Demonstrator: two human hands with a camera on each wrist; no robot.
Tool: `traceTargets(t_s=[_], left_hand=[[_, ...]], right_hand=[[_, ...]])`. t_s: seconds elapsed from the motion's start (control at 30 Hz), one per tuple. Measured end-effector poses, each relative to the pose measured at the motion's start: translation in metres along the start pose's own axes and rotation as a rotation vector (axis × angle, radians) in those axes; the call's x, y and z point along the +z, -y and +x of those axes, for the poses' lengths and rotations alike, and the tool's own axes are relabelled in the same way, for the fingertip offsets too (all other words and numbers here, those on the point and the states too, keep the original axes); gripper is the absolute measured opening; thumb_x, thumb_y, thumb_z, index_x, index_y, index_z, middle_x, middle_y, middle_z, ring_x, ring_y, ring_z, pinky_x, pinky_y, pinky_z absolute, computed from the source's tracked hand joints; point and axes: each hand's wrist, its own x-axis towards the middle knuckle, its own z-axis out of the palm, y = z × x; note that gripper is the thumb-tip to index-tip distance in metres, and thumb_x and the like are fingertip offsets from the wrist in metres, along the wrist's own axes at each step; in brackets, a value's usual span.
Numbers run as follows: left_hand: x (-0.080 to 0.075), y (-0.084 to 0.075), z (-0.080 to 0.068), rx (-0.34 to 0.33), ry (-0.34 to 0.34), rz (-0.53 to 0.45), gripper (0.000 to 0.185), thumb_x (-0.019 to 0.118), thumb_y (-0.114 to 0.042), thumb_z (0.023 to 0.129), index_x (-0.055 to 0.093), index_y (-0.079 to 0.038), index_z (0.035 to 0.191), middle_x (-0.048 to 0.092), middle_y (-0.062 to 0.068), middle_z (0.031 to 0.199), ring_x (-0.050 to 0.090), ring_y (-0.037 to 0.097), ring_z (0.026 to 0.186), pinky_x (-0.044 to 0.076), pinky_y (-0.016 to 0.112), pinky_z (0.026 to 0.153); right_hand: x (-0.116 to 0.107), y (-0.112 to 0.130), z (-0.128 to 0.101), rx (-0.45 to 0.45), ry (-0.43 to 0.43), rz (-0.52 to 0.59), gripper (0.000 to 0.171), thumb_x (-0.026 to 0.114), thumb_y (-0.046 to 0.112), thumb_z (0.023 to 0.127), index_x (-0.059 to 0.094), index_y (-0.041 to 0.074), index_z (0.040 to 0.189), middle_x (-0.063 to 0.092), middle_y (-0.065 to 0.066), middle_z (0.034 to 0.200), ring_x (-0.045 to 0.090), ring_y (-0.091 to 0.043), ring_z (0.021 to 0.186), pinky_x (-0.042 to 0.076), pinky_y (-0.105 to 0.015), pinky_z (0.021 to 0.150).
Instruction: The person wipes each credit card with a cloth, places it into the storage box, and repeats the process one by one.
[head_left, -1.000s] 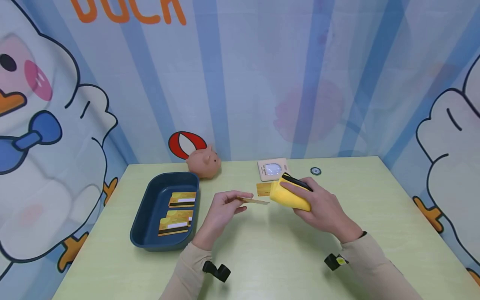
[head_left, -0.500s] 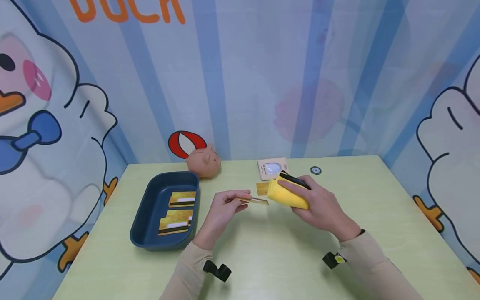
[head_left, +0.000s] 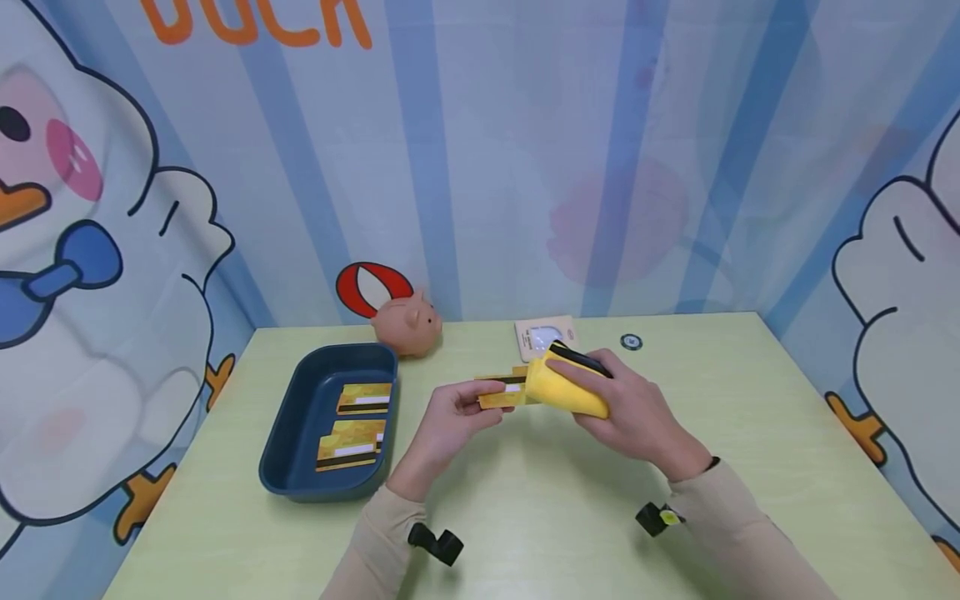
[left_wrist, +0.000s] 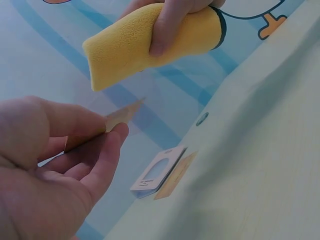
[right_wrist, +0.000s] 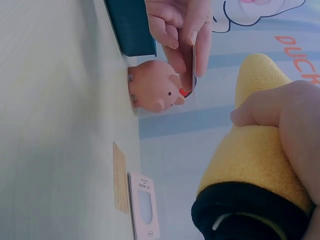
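Your left hand (head_left: 450, 417) pinches a gold card (head_left: 501, 393) above the table's (head_left: 570, 533) middle. Your right hand (head_left: 630, 412), at its 3 o'clock, grips a rolled yellow cloth (head_left: 562, 387) touching the card. A blue tray (head_left: 300, 433) lies at 9 o'clock.

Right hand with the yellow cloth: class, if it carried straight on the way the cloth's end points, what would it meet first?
Most likely the gold card pinched in the left hand; the cloth in the right hand points at it, though the remaining gap is unclear.
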Motion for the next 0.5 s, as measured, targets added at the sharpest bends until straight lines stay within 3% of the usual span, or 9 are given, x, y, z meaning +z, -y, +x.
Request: traceTargets(t_s=[0.27,0.5], left_hand=[[0.002,-0.002,0.000,0.012,-0.009,-0.007,0.053,0.070,0.004,0.089,0.059,-0.009,0.139,0.063,0.018,0.135,0.067,0.025,0.113,0.057,0.034,0.093],[0.004,0.000,0.002,0.036,0.010,-0.042,0.068,0.070,0.006,0.088,0.046,-0.014,0.148,0.067,0.016,0.131,0.068,0.028,0.114,0.058,0.035,0.093]], right_hand=[[0.003,0.006,0.006,-0.016,-0.001,-0.003,0.070,0.076,0.020,0.085,0.050,0.039,0.147,0.056,-0.011,0.125,0.060,-0.018,0.085,0.050,-0.028,0.060],[0.011,0.015,0.013,-0.033,0.004,0.008,0.072,0.076,0.019,0.084,0.049,0.041,0.147,0.055,-0.009,0.128,0.060,-0.016,0.080,0.053,-0.028,0.061]])
